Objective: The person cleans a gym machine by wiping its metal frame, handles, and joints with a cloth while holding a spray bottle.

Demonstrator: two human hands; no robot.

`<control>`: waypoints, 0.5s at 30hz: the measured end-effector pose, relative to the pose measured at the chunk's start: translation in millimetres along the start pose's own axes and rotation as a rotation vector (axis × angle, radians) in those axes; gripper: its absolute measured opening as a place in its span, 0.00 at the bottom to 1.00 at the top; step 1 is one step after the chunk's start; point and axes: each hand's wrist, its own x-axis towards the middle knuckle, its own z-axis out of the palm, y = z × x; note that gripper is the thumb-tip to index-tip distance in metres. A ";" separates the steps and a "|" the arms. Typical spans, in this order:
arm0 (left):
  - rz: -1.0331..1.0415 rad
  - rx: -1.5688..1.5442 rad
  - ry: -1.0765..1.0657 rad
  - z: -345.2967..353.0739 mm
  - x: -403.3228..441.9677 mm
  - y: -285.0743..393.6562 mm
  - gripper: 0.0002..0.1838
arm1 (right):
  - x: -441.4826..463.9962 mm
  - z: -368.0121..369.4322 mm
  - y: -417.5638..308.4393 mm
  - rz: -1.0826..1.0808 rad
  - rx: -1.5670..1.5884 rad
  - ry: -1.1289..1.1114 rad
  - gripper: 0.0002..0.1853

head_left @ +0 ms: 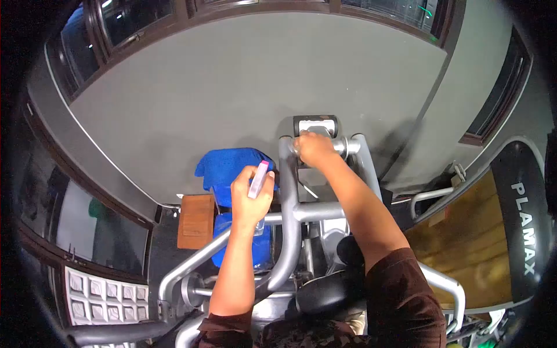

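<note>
My left hand [253, 194] is closed around a spray bottle [259, 178] with a pale head and a pink tip. Part of its clear body shows below the wrist. Farther forward, my right hand [315, 149] is at the top crossbar [346, 146] of a silver gym machine frame [288, 203]. Its fingers are curled and pressed against the bar, and whatever lies under them is hidden. A black and white roller-shaped part [315, 125] sits just beyond that hand, near the wall.
A blue towel [232, 165] drapes over a blue chair [220, 223] at left, with a brown wooden box [196, 220] beside it. Silver handle bars [194, 261] curve around both sides. A large panel lettered PLAMAX [522, 229] stands at right. A grey wall [232, 75] rises ahead.
</note>
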 end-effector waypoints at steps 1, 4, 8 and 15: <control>-0.006 -0.010 0.027 -1.1 -5.0 -2.9 0.09 | -4.9 -10.2 -6.2 -0.001 -0.029 -0.052 0.13; 0.007 -0.031 0.096 -2.5 -12.9 -16.4 0.08 | -13.9 -22.6 -13.8 0.021 -0.088 -0.094 0.14; 0.049 -0.038 0.165 -10.3 -17.1 -22.5 0.08 | -8.1 -11.7 -13.7 0.077 0.160 0.288 0.15; 0.012 -0.098 0.172 -10.5 -9.0 -29.7 0.07 | -1.0 -7.6 -30.1 0.110 -0.139 -0.085 0.15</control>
